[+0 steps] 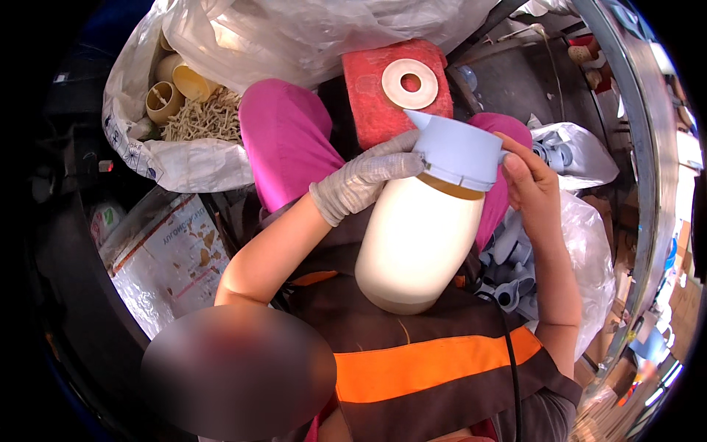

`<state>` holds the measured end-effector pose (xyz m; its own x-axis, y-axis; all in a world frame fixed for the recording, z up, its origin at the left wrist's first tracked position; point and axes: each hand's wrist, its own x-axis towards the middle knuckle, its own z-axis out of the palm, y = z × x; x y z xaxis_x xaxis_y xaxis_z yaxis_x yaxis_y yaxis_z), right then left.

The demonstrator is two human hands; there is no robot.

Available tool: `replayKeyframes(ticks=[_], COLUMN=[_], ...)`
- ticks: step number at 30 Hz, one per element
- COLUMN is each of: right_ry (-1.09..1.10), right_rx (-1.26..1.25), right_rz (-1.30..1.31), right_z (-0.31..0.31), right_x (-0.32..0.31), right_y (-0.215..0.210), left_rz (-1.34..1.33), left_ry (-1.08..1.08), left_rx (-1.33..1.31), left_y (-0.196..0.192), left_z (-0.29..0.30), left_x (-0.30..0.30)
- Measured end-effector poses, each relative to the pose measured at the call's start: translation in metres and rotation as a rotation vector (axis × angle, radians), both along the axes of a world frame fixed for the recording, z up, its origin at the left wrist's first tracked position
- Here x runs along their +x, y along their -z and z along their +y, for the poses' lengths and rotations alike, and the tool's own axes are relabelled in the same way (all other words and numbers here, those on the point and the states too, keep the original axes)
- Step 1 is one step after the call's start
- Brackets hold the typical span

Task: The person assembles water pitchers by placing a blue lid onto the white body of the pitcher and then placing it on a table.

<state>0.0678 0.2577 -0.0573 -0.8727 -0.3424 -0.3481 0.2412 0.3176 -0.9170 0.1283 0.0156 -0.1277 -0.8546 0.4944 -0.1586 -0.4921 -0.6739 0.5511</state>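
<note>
My left hand (368, 180), in a knit work glove, reaches across and closes its fingers on the rim of the pale blue lid (458, 153) where it meets the cream jug (416, 239). My bare right hand (532, 184) grips the lid's far side, thumb laid along its edge. The jug lies tilted across my lap, its rounded bottom toward my apron (434, 361), which is dark with an orange band, and the lid's spout pointing away from me. Just beyond the lid sits a red block (372, 103) with a white ring (409, 83) on top. To my right, a clear bag (589, 243) holds more blue parts (508, 283). Up at my left, a white sack (177, 166) holds cream cups (177, 88).
</note>
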Motion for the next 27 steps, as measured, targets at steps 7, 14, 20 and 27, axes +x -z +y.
replayKeyframes(ticks=[7,14,20,27], right_ry=[-0.031,-0.051,-0.045,-0.136], right_rx=[0.063,0.047,0.024,-0.028], right_rz=[0.242,0.183,0.198,0.225], right_z=[-0.007,-0.018,-0.024,-0.034], right_x=[0.014,0.016,0.019,0.013], right_y=[0.013,0.011,0.014,0.006], left_rz=[0.038,0.077,0.037,0.028], left_ry=[0.028,-0.041,-0.070,-0.066], left_rx=[-0.186,-0.207,-0.232,-0.195], left_y=[-0.020,-0.020,-0.015,-0.012], left_z=[0.003,0.004,0.002,-0.009], left_x=[0.004,0.010,0.015,0.022])
